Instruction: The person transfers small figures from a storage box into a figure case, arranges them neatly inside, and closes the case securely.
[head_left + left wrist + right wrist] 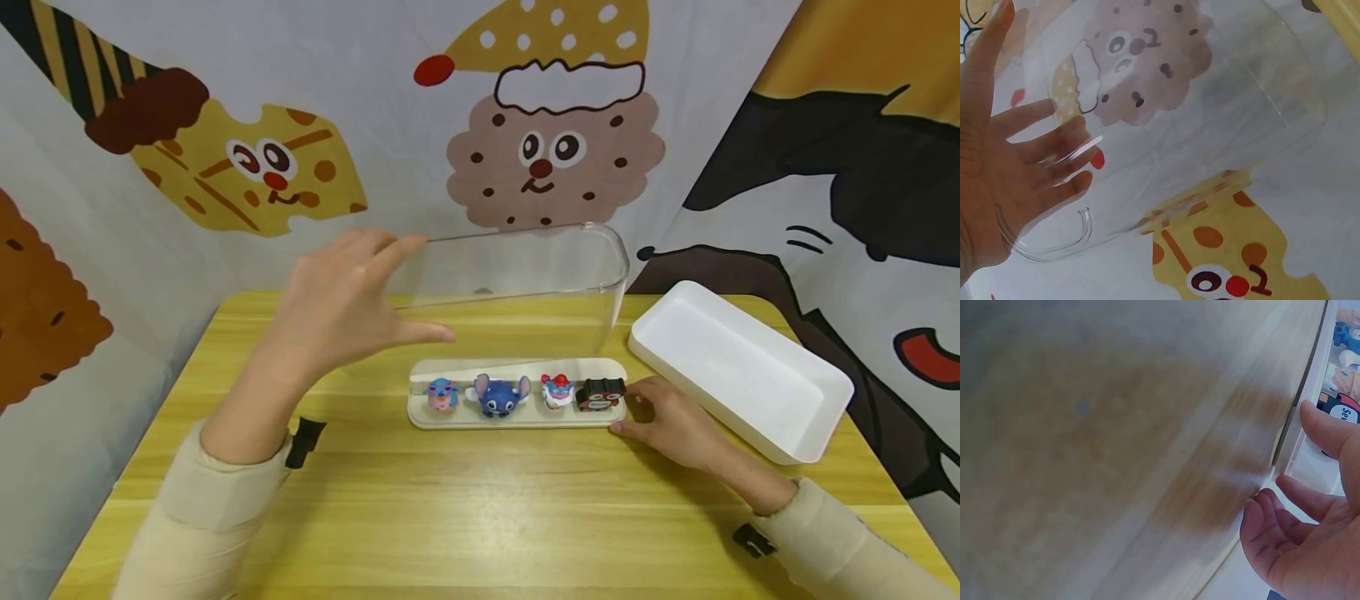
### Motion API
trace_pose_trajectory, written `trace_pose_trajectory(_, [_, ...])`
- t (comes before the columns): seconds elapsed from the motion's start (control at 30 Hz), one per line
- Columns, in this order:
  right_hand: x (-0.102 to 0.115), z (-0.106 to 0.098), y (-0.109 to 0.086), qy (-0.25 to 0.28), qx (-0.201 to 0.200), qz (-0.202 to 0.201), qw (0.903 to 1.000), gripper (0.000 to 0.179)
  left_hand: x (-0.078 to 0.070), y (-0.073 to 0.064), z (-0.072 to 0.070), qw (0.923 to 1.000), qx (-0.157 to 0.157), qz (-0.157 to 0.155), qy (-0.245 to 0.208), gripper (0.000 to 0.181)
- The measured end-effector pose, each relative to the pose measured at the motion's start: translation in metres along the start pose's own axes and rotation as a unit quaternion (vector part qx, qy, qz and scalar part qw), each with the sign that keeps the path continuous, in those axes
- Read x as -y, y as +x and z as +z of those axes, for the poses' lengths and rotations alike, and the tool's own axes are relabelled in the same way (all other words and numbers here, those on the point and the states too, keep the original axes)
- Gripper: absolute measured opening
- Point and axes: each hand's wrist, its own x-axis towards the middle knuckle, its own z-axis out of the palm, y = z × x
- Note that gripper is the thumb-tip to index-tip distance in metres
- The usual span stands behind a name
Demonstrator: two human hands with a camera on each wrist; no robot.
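Observation:
My left hand (pixel 341 304) holds a long clear plastic cover (pixel 517 258) by its left end, thumb and fingers spread across its width. The cover hangs tilted above and behind a narrow white base (pixel 517 422). Along that base stand several small figurines: a blue and pink one (pixel 442 394), a blue big-eared one (pixel 498 396), a white one with a red top (pixel 558 392) and a black one (pixel 600 395). At the base's right end, my right hand (pixel 671 421) grips the edge between thumb (pixel 1325 425) and fingers.
A white rectangular open box (pixel 738 367) lies slanted on the right of the wooden table (pixel 480 517). Behind the table hangs a cartoon-printed cloth (pixel 390 150). Black straps (pixel 303 442) show at both sleeves.

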Motion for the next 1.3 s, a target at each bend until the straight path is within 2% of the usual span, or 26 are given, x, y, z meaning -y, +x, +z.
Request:
trace_pose_trajectory(0.23, [-0.001, 0.0, 0.0, 0.003, -0.004, -0.008, 1.0, 0.058, -0.008, 0.004, 0.007, 0.9995, -0.002, -0.001, -0.033, 0.108])
trace_pose_trajectory(0.43, [-0.001, 0.0, 0.0, 0.003, -0.003, -0.006, 1.0, 0.059, -0.018, 0.007, 0.014, 0.9991, 0.003, 0.009, -0.042, 0.108])
trace_pose_trajectory(0.9, [-0.004, 0.0, 0.0, 0.014, -0.005, -0.013, 0.9998, 0.051, -0.039, 0.014, 0.032, 0.9974, 0.067, 0.016, -0.019, 0.108])
trace_pose_trajectory(1.13, [-0.002, 0.0, -0.002, 0.012, -0.016, -0.022, 0.9996, 0.044, -0.049, 0.015, 0.037, 0.993, 0.115, 0.015, 0.023, 0.111])
trace_pose_trajectory(1.3, [0.0, -0.001, -0.002, 0.019, -0.015, -0.021, 0.9995, 0.044, -0.052, 0.014, 0.043, 0.9918, 0.12, 0.022, 0.038, 0.112])
